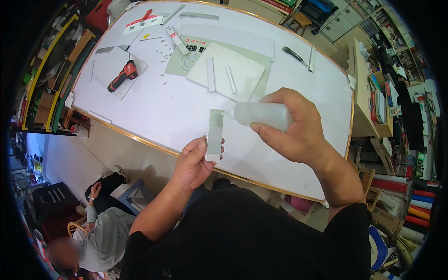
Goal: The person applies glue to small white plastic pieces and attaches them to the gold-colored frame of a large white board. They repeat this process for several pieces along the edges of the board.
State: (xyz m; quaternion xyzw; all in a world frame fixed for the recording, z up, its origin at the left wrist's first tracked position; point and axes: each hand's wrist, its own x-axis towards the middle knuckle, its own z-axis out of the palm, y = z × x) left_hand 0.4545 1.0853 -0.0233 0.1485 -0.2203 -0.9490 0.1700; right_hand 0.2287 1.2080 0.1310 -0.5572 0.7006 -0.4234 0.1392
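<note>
My left hand (pixel 195 163) is closed round the lower end of a narrow grey-white strip (pixel 214 135), held upright above the table's near side. In my right hand (pixel 298 126) lies a translucent white squeeze bottle (pixel 262 115), tipped on its side. Its nozzle points left and meets or nearly meets the strip's upper right edge; contact is hard to tell. Just beyond the hands, a square white board (pixel 247 70) rests on a grey-green printed sheet (pixel 175 63). Two thin white strips, one wider (pixel 211 74) and one narrower (pixel 231 79), lie on that board.
A red and black cordless drill (pixel 123 75) sits on a clear panel at the left, with several screws nearby. A utility knife (pixel 294 55) lies far right. The white table (pixel 154 112) has a gold edge. Someone sits at lower left; shelves stand on both sides.
</note>
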